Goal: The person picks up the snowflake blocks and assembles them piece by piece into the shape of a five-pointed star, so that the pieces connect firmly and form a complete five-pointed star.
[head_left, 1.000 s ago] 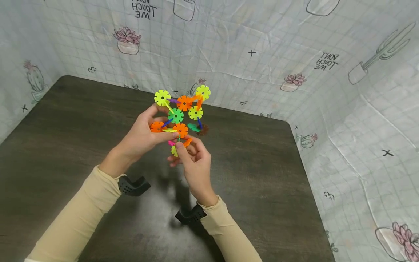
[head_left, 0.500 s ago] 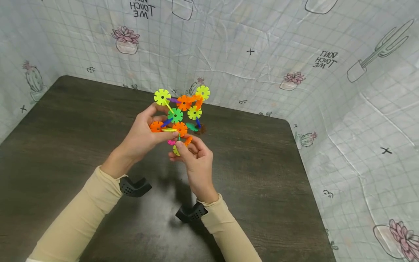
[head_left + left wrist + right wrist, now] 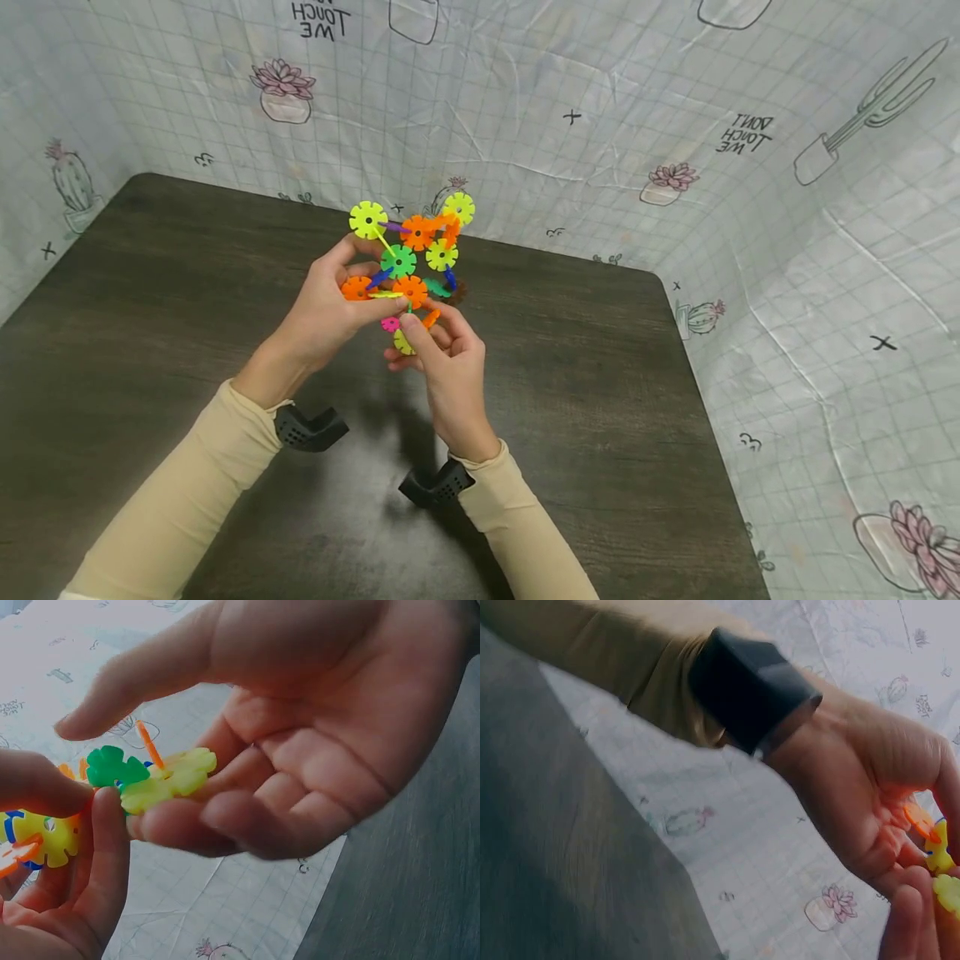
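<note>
In the head view, a linked structure of notched plastic discs (image 3: 405, 267) in yellow, orange, green, blue, purple and pink is held up over the table between both hands. My left hand (image 3: 318, 304) grips its left side, thumb along an orange disc (image 3: 410, 285) and fingers behind. Just below, my right hand (image 3: 455, 375) pinches a green disc (image 3: 107, 766), seen edge-on from the head. A pink disc (image 3: 388, 324) and a yellow disc (image 3: 402, 342) hang by the right fingers, which partly hide them. The left wrist view shows both hands' fingertips close together around the pieces.
A dark wood-grain table (image 3: 585, 400) lies under the hands. Behind it and at the sides hangs a pale grid-patterned sheet (image 3: 525, 125) with plant drawings. Each wrist wears a black band (image 3: 311, 429) over a beige sleeve (image 3: 180, 483).
The structure has shifted slightly left and up in the head view. Its lower pink disc has turned to show more of its face. Both hands keep their hold.
</note>
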Demonstrator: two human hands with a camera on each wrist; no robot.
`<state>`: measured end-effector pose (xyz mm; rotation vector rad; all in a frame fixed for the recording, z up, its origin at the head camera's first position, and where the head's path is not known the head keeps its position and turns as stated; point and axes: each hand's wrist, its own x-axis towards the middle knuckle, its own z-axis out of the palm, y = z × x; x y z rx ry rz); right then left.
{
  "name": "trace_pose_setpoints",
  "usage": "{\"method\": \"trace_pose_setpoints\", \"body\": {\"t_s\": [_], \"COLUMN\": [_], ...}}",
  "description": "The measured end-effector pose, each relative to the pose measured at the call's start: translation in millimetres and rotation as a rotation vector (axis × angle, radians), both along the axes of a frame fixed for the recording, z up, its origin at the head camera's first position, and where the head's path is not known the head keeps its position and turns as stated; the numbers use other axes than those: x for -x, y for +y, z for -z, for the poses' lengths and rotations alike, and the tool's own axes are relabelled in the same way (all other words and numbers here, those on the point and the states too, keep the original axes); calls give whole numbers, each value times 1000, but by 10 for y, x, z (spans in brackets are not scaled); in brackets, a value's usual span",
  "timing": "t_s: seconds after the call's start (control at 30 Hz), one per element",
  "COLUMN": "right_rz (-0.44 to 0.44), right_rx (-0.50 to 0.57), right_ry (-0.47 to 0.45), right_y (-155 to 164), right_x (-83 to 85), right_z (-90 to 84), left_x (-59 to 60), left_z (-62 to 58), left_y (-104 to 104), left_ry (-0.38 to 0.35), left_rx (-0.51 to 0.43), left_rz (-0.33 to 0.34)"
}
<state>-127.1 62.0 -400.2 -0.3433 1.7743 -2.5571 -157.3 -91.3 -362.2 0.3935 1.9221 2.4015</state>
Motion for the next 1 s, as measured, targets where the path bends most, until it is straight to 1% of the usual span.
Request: {"method": "trace_pose_setpoints", "body": {"t_s": [0.1,0.2,0.37,0.47,0.57,0.7,0.83,1.0], "right_rz": [-2,7,-16,-10,11,13,18,-15], "right_rx": [40,61,27,16,7,-54,-127,-208], "right_ry": [-26,-24,-33,-21,15,57,77,103], "right_y": [-25,-48,-41,2,46,100,156,187], "right_x": [13,24,7,-14,-13,8,26,40], "right_z": [-5,4,42,64,55,6,-33,-57], "left_x": [1,3,7,3,-14,-27,-29,-36], "left_z": [10,15,-33,-63,-54,-10,3,18], "left_y": [7,4,-62,-85,-89,-110,-124,-133], "left_ry": [2,13,51,62,46,33,39,32], "left_rx": [-8,-15,-103,-88,-51,-75,-90,-68], "left_rz": [-9,-10,1,13,19,12,36,45]}}
